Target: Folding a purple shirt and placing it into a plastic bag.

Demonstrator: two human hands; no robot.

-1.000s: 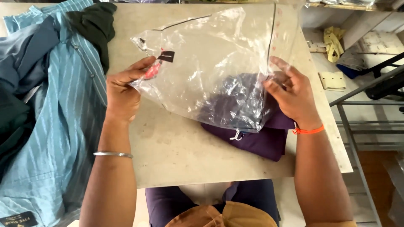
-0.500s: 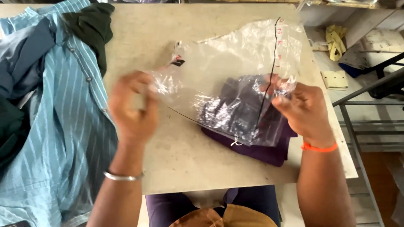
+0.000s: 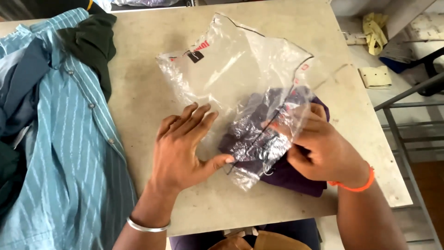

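Head view. The left hand [image 3: 182, 146] lies flat, fingers spread, pressing the clear plastic bag [image 3: 240, 78] onto the table [image 3: 138, 97] near its front edge. The right hand [image 3: 319, 148] is clamped on the bag's crumpled lower edge, over a folded purple garment [image 3: 289, 176] lying toward the table's front right corner. The garment appears only partly under the film, not yet inside it; bagging looks barely begun. A blue striped shirt [image 3: 69, 153] covers the table's left edge.

Even daylight, sharp focus, glare on plastic bag [image 3: 240, 69]
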